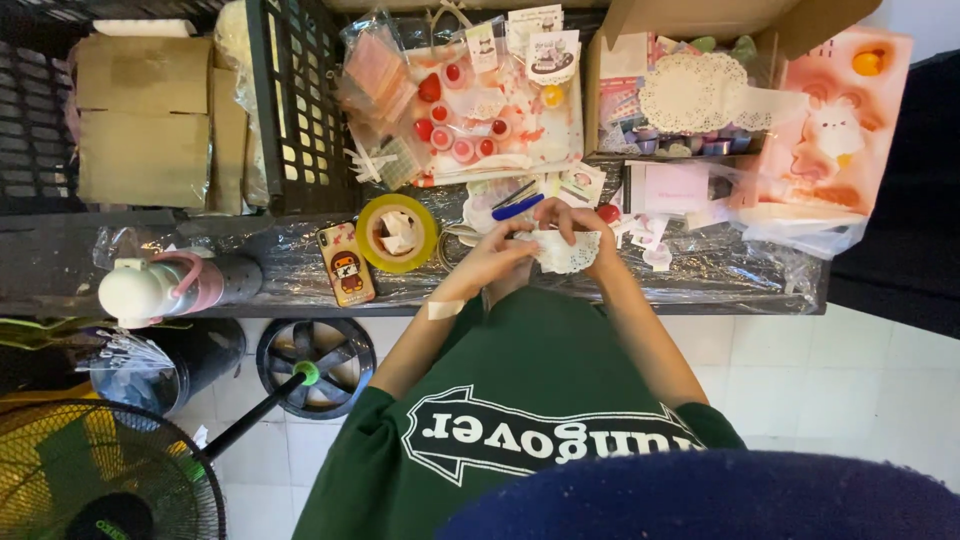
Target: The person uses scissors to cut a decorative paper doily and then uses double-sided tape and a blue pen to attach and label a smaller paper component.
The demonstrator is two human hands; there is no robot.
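Both hands meet over the front edge of a dark table covered in clear plastic [720, 270]. My left hand [495, 255] and my right hand [572, 220] together hold a small white lace paper doily [565, 253], folded or crumpled between the fingers. A small bandage strip sits on my left wrist. Just beyond the hands lie a blue pen [517, 208] and a small red round item [608, 213].
A roll of yellow tape [397, 233] and a phone in a cartoon case [345, 263] lie left of the hands. A pink-and-white bottle [160, 285] lies further left. Packets of red stickers, a cardboard box with doilies [690, 90], a black crate and a pink bag stand behind. A fan is on the floor.
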